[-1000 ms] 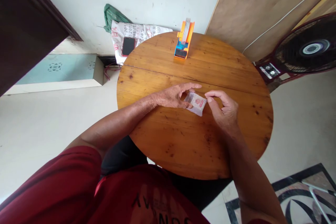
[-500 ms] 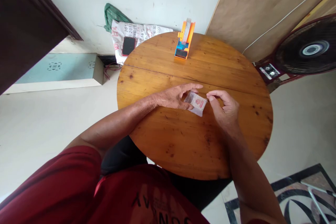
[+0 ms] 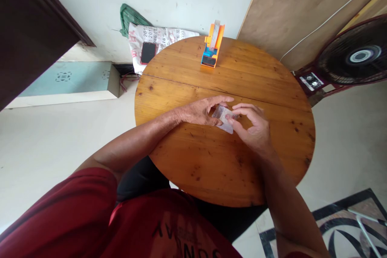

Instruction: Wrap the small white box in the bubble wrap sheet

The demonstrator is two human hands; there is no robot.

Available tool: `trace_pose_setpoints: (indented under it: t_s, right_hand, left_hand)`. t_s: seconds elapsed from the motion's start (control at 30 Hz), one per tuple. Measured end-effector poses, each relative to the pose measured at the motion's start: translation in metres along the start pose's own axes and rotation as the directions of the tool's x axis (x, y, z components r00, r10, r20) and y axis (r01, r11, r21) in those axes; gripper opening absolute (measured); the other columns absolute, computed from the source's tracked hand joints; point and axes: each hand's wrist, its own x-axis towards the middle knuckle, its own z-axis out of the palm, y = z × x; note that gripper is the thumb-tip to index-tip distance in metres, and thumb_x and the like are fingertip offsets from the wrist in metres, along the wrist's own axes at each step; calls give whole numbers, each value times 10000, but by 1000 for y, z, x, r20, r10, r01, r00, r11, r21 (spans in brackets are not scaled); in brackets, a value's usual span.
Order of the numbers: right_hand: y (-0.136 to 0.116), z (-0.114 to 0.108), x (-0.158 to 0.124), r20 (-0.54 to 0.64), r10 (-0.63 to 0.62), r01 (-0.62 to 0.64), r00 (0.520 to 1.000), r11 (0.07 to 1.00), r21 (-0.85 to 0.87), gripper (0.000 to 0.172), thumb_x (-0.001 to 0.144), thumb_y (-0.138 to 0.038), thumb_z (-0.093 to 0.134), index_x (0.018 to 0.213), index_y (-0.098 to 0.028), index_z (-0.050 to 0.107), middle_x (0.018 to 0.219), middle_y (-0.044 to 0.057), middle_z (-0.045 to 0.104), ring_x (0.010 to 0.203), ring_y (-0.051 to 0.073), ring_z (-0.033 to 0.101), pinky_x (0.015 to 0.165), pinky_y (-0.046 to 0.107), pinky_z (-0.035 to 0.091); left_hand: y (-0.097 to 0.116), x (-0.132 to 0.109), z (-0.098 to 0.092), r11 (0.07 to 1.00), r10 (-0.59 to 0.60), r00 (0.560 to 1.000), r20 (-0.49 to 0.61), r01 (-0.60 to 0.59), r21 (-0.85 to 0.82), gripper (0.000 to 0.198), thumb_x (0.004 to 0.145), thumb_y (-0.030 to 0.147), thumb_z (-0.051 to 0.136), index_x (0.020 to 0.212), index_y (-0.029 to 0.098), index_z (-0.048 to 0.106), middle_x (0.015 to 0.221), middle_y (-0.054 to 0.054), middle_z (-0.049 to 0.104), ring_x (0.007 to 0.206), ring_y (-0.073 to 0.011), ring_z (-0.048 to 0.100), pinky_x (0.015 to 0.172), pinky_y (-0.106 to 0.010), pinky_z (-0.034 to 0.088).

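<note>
A small clear plastic packet (image 3: 223, 117) with a red mark lies flat near the middle of a round wooden table (image 3: 187, 88). My left hand (image 3: 201, 111) rests on the table and pins the packet's left edge with thumb and fingertips, the index finger stretched out above it. My right hand (image 3: 251, 127) has its fingers curled over the packet's right side, thumb and forefinger pinching it and covering the red mark.
An orange and blue holder (image 3: 212, 46) with a grey strip stands at the table's far edge. Behind the table a printed sack (image 3: 157, 38) with a dark phone (image 3: 148, 53) leans at the wall. A fan (image 3: 353, 56) stands right, a low box (image 3: 66, 82) left.
My right hand has slid left from beside the packet onto its right side, now covering the red mark. The left hand has stayed in place.
</note>
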Motion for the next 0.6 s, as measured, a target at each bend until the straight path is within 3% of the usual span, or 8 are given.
trace_pose_setpoints:
  t_s: [0.37, 0.6]
  right_hand:
    - [6, 9, -3, -36, -105, 98, 994, 982, -161, 38, 904, -220, 684, 882, -249, 699, 1032, 40, 764, 922, 229, 708, 885, 423, 475]
    - [4, 8, -2, -52, 36, -36, 998, 999, 0, 125, 940, -198, 611, 838, -241, 669, 1035, 54, 754, 981, 233, 705, 904, 436, 486]
  left_hand:
    - [0, -1, 1, 1000, 9, 1000, -27, -9, 3, 823, 726, 322, 843, 1463, 255, 484, 1362, -124, 596, 1212, -256, 603, 1074, -466, 467]
    - [0, 2, 6, 970, -10, 982, -191, 56, 238, 797, 745, 514, 821, 1438, 235, 544, 1339, -145, 614, 1244, -309, 578, 1053, -466, 472]
